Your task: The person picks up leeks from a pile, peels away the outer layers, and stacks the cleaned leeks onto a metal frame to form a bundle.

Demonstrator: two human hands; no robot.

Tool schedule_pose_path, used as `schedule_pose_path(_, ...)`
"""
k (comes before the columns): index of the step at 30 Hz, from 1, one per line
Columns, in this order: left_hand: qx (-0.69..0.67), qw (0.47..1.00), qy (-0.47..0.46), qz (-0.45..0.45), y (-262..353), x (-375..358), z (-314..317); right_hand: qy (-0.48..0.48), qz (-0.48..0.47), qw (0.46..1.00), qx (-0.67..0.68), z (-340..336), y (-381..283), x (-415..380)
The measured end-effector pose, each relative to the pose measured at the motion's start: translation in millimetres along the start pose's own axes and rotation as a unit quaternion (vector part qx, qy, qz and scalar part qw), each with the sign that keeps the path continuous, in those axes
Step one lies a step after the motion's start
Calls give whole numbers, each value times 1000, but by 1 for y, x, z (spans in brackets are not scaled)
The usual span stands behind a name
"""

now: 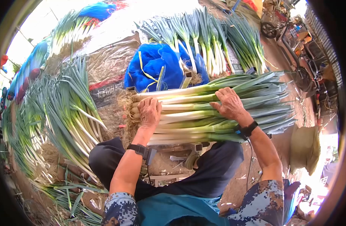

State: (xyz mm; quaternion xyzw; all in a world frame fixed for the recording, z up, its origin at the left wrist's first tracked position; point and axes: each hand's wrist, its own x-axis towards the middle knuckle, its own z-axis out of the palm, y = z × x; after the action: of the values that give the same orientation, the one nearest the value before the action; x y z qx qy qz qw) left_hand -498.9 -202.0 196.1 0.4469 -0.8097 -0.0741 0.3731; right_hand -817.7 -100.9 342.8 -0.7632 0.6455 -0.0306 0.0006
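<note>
A wide row of leeks lies crosswise on a low metal-framed stand in front of me. Their roots point left and their green leaves fan out to the right. My left hand is closed over the white shafts near the root end, fingers curled down. Farther right, my right hand grips the upper leeks where white turns green, its thumb apart from the fingers. Its fingertips are partly hidden among the stalks. Both wrists wear dark straps with small devices.
A blue net bundle sits just behind the stand. Beyond it stand more upright leeks. Piles of leeks lie on the left, with loose leaves below. A woven sheet covers ground behind. A scooter stands far right.
</note>
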Motion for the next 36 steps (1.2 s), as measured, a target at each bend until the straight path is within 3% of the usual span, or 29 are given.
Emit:
schedule_pose_path(6,15,998,-55,-4,-14,9,-6,-9,-3,999,32,7,5,1)
schedule_pose_path(13,19,1000,10,16,-10,-15,-3,-84,8,996,13,-3,-4,3)
schedule_pose_path(14,25,997,-69,-16,-19,-13,3,-37,-25,999,-2,14,4,2)
schedule_pose_path(15,3,973,-201,-112,-24,-11,4,-44,-18,999,-5,19,6,6)
schedule_pose_path(16,36,999,-21,-27,-16,-13,0,-42,-23,999,-18,25,8,3)
schedule_pose_path(17,40,999,21,-22,-14,-8,-1,-79,-4,997,-9,19,4,3)
schedule_pose_path(21,49,997,1,-66,-12,-3,6,-122,16,991,-43,28,-4,6)
schedule_pose_path(23,62,996,-13,-67,-19,-9,12,-136,21,990,-41,27,-5,5)
schedule_pose_path(26,-6,985,-148,-93,-30,2,-6,-172,52,983,-44,19,-5,9)
schedule_pose_path(27,-48,961,-240,-126,-36,18,-37,-171,65,982,-52,25,-2,6)
schedule_pose_path(30,-99,973,-169,-122,-75,52,-179,-191,83,976,-62,30,-4,3)
schedule_pose_path(31,-78,990,-91,-80,-100,44,-227,-188,79,977,-69,30,-2,4)
schedule_pose_path(33,-64,983,20,-173,-147,6,-317,-171,57,979,-92,41,11,2)
schedule_pose_path(35,-17,938,83,-337,-249,-78,-364,-166,48,981,-92,44,15,0)
schedule_pose_path(36,-128,859,180,-462,-266,-118,-376,-162,46,981,-92,43,16,1)
